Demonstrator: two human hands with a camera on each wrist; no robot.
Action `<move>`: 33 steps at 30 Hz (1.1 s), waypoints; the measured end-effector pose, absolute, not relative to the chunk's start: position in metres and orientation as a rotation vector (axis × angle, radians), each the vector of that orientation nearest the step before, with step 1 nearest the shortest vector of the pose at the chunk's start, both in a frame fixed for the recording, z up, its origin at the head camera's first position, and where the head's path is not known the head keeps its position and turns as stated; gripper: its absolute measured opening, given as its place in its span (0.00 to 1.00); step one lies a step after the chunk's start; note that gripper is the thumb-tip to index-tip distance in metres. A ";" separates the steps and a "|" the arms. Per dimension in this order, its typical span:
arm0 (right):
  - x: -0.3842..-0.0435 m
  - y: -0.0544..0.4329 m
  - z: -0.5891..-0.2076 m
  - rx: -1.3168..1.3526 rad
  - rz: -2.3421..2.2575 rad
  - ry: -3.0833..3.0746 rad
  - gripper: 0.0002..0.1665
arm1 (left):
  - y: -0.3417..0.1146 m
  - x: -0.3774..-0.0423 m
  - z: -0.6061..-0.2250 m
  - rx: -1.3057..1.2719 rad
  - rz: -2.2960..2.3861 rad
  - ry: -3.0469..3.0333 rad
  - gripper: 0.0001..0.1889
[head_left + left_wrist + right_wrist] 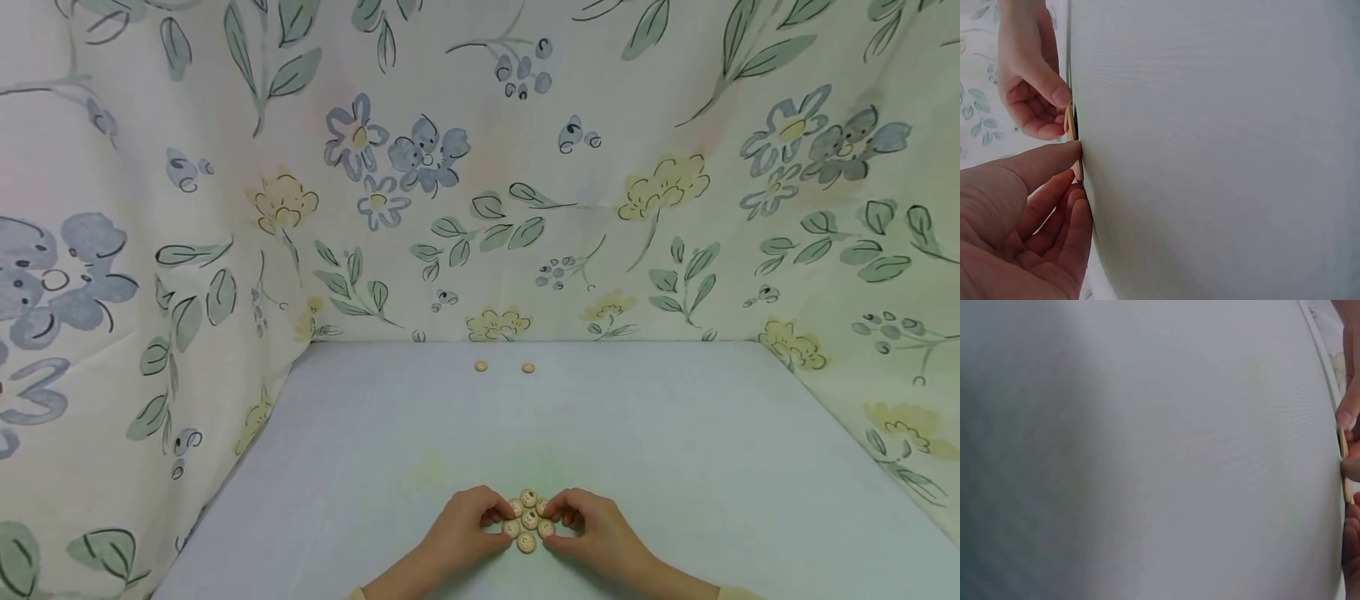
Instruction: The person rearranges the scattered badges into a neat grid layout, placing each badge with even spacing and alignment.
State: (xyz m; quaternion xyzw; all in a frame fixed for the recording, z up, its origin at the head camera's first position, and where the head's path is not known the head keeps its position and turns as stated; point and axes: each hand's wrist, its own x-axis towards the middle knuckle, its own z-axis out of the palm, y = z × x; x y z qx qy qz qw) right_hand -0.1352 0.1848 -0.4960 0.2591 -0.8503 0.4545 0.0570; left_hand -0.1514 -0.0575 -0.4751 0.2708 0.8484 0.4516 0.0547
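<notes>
Several small, round, pale wooden discs (528, 520) with dark markings lie flat near the table's front, grouped like a flower around a middle one. My left hand (472, 527) is at the group's left side, thumb and forefinger pinching the edges of a left-hand disc (512, 529). Opposite it, my right hand (596, 533) pinches a right-hand disc (546, 529) in the same way. The left wrist view shows the discs edge-on as a thin wooden strip (1079, 170) between both hands. In the right wrist view the fingers appear only at the right edge.
Two more wooden discs, one on the left (481, 366) and one on the right (528, 367), lie at the table's far edge. A pale cloth covers the table (360, 433). Floral curtains (480, 167) hang behind it and along both sides.
</notes>
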 end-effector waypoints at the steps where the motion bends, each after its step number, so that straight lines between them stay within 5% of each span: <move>1: -0.135 0.185 -0.496 0.786 1.380 -2.577 0.14 | -0.058 -0.151 -0.475 0.823 1.372 2.576 0.09; 33: -0.133 0.180 -0.492 0.708 1.382 -2.577 0.12 | -0.060 -0.151 -0.473 0.845 1.388 2.566 0.09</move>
